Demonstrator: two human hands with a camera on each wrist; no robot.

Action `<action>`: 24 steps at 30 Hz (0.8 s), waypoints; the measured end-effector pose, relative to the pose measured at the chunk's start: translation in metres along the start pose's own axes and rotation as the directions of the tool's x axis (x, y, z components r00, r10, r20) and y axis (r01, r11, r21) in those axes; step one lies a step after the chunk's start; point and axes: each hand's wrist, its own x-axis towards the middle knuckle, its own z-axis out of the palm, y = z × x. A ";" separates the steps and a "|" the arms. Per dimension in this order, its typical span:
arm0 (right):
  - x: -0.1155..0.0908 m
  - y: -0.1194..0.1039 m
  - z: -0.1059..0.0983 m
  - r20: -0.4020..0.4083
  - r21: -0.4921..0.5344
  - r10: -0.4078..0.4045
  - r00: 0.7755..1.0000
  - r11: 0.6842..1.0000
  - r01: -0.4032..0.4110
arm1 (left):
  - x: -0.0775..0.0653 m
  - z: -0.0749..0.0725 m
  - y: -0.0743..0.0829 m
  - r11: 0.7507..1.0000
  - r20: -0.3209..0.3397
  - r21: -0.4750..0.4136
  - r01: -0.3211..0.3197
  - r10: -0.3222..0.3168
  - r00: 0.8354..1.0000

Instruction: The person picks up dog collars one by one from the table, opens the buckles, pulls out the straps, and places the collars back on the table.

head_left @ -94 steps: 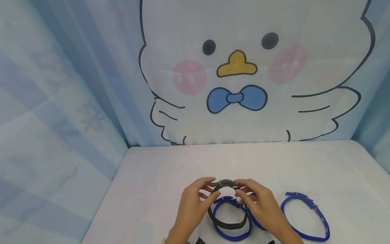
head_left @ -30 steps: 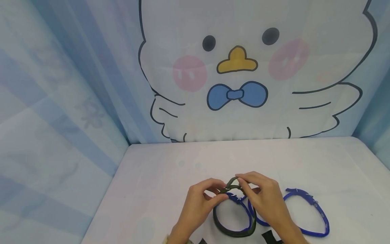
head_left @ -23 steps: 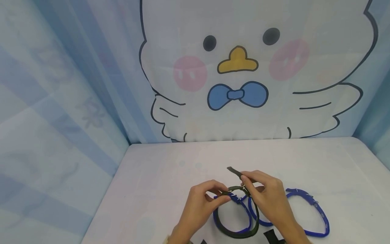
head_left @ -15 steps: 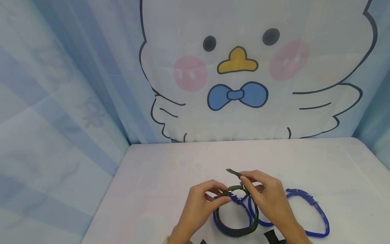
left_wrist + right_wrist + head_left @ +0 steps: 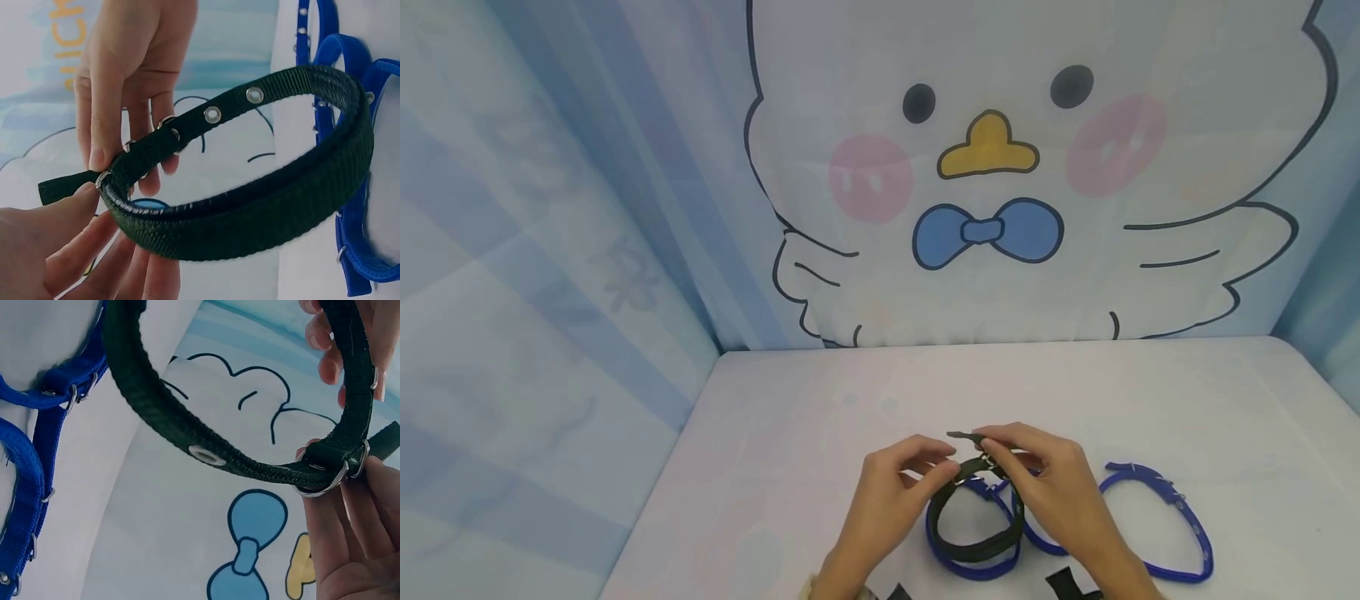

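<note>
Both hands hold a dark green webbing collar (image 5: 976, 552) in a loop, apparently a pet collar, with metal eyelets, a D-ring and a buckle. My left hand (image 5: 887, 496) has its thumb against the band by a metal loop; its fingers show behind the band in the left wrist view. My right hand (image 5: 1048, 483) pinches the strap at the buckle (image 5: 356, 459). The strap's free end (image 5: 962, 435) sticks out leftward past the right fingertips. In the left wrist view, the padded band (image 5: 262, 215) curves toward the camera. A blue collar (image 5: 977, 572) shows behind the green one in the head view.
A second blue collar (image 5: 1047, 546) lies partly behind the right hand. Farther right a third blue collar (image 5: 1201, 533) lies looped on the white table (image 5: 790, 417). Dark pieces (image 5: 1066, 585) show at the bottom edge. A curtain with a cartoon bird (image 5: 985, 292) hangs behind the table.
Over the last second the right hand has drawn the strap's free end out; it has since dipped. The collar's band has swung up and left, and the left fingers have spread slightly. Blue collars stay put.
</note>
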 end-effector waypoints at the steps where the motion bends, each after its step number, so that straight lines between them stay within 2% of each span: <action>1: 0.000 0.000 0.001 -0.002 0.009 -0.010 1.000 1.000 0.010 | 0.000 0.000 0.000 1.000 0.004 -0.005 0.004 -0.004 1.000; 6: -0.001 -0.002 0.005 -0.010 0.041 -0.054 0.998 0.998 0.054 | 0.000 0.001 0.001 0.995 0.063 -0.092 0.042 -0.037 0.997; 10: -0.002 -0.002 0.007 -0.025 0.043 -0.072 0.997 0.996 0.073 | 0.000 0.003 0.001 0.978 0.121 -0.200 0.066 -0.042 0.992; 13: -0.002 -0.002 0.008 -0.027 0.048 -0.077 0.997 0.996 0.078 | 0.000 0.005 0.000 0.966 0.137 -0.246 0.085 -0.052 0.989; 17: -0.002 -0.002 0.008 -0.030 0.048 -0.081 0.996 0.995 0.083 | 0.001 0.005 -0.001 0.952 0.151 -0.275 0.136 -0.097 0.984; 21: -0.002 -0.003 0.008 -0.039 0.059 -0.096 0.995 0.993 0.098 | 0.001 0.006 0.000 0.917 0.218 -0.338 0.213 -0.144 0.965; 24: -0.002 -0.003 0.008 -0.048 0.078 -0.109 0.993 0.991 0.112 | 0.000 0.007 0.000 0.875 0.282 -0.402 0.272 -0.164 0.945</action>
